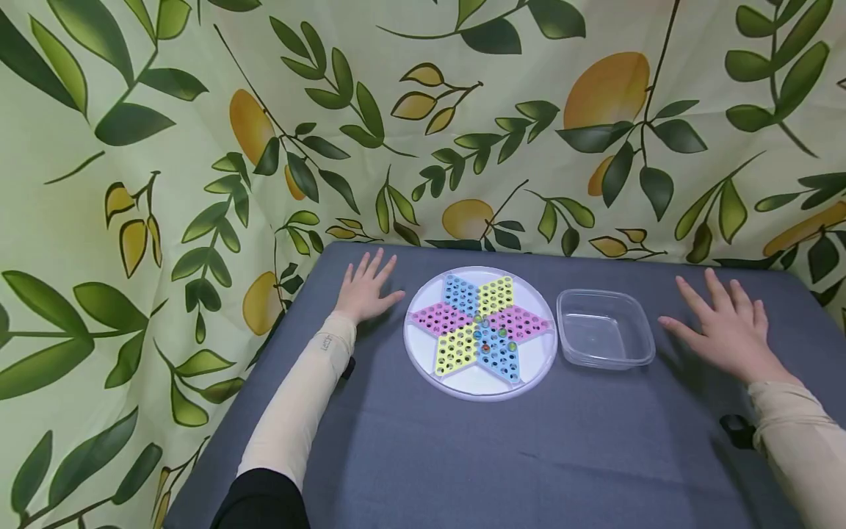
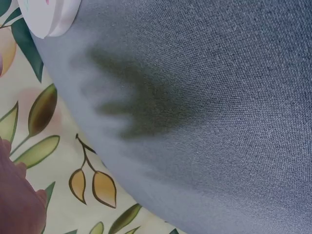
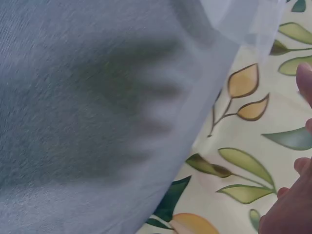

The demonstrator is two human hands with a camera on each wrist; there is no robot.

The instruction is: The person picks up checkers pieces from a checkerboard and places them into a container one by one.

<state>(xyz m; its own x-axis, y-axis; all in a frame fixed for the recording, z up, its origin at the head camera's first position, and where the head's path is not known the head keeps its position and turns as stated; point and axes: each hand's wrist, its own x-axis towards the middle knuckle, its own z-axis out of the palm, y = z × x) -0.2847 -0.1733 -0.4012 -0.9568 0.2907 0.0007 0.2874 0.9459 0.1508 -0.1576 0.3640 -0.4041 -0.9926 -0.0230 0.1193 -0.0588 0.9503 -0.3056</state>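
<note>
Looks like a pause tbh
Left hand (image 1: 365,294) and right hand (image 1: 734,336) spread, empty, near table's (image 1: 595,448) far corners; board (image 1: 421,354) marbles (image 1: 512,346) would need a pinch.

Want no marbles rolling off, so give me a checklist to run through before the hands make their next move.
1. Left hand free: ok, spread out and holding nothing.
2. Right hand free: ok, also spread and holding nothing.
3. Board wholly on the table: ok, it lies flat.
4. Visible marbles on the board: ok, around its centre and on the blue point nearer the tub.
5. All marbles seated in holes: cannot tell, too small to see.
6. Tub standing upright: ok, beside the board; whether they touch, cannot tell.
</note>
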